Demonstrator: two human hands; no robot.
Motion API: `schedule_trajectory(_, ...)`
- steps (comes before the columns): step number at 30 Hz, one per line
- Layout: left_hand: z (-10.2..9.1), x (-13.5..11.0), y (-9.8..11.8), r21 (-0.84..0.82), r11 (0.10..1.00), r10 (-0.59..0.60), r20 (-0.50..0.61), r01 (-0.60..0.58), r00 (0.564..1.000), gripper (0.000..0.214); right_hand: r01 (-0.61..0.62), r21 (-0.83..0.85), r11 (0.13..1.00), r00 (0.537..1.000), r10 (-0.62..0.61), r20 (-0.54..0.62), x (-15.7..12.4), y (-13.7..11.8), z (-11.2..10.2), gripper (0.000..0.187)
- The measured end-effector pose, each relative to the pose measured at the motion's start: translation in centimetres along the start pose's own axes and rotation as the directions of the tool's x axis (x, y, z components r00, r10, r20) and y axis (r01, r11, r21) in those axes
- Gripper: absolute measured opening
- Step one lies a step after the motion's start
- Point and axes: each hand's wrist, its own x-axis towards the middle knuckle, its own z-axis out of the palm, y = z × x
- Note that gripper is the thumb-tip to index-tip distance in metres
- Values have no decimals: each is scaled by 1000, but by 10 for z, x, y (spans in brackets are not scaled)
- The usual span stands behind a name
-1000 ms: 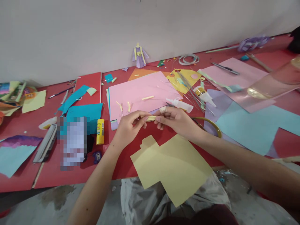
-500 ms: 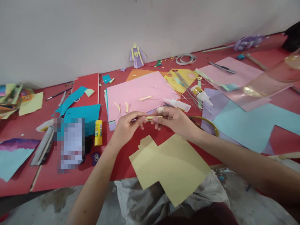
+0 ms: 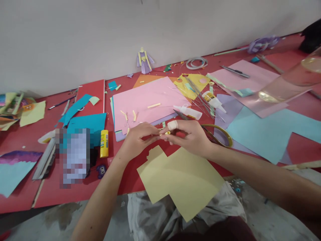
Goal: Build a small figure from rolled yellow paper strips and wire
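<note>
A small pale yellow paper roll point(image 3: 167, 133) is pinched between the fingertips of my left hand point(image 3: 139, 137) and my right hand point(image 3: 188, 134), its open end visible. My fingers cover most of it. A bandage point(image 3: 173, 125) wraps one finger of the right hand. Just below both hands lies a notched pale yellow sheet point(image 3: 183, 177), overhanging the table edge onto my lap. Behind them is a pink sheet point(image 3: 147, 95) bearing several thin yellow paper rolls point(image 3: 153, 105). Scissors point(image 3: 227, 135) with yellowish handles rest beside my right wrist.
Left on the red table point(image 3: 82, 195) are a glue stick point(image 3: 104, 144), a blurred object point(image 3: 76, 155) and blue paper point(image 3: 86, 122). Glue bottles point(image 3: 190, 112), a utility knife point(image 3: 235, 71) and a transparent container point(image 3: 283, 82) are to the right. A paper figure point(image 3: 144, 63) leans against the wall.
The yellow roll has turned from lying sideways to showing its end, and my hands have come closer together around it. The view has shifted slightly.
</note>
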Motion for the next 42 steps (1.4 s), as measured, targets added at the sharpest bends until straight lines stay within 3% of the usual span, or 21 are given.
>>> schedule_trajectory(6, -2, 0, 2, 51, 993, 108, -16, -107, 994, 14, 177, -83, 981, 984, -174, 41, -1, 1, 0, 6)
schedule_trajectory(11, -2, 0, 3, 81, 988, 135, -17, -133, 991, 13, 229, -131, 965, 973, -224, 50, -2, 1, 0, 7)
schedule_trajectory(25, -1, 1, 5, 87, 988, 133, -26, -130, 991, 8, 270, -170, 948, 963, -264, 59, -2, 1, 1, 8)
schedule_trajectory(31, -2, 1, 6, 93, 990, 111, -10, -109, 994, 11, 218, -168, 962, 975, -208, 73, -3, 3, 1, 10)
schedule_trajectory(42, -1, 1, 8, 109, 990, 89, 13, -90, 996, 10, 233, -205, 951, 972, -224, 64, -4, 4, 1, 10)
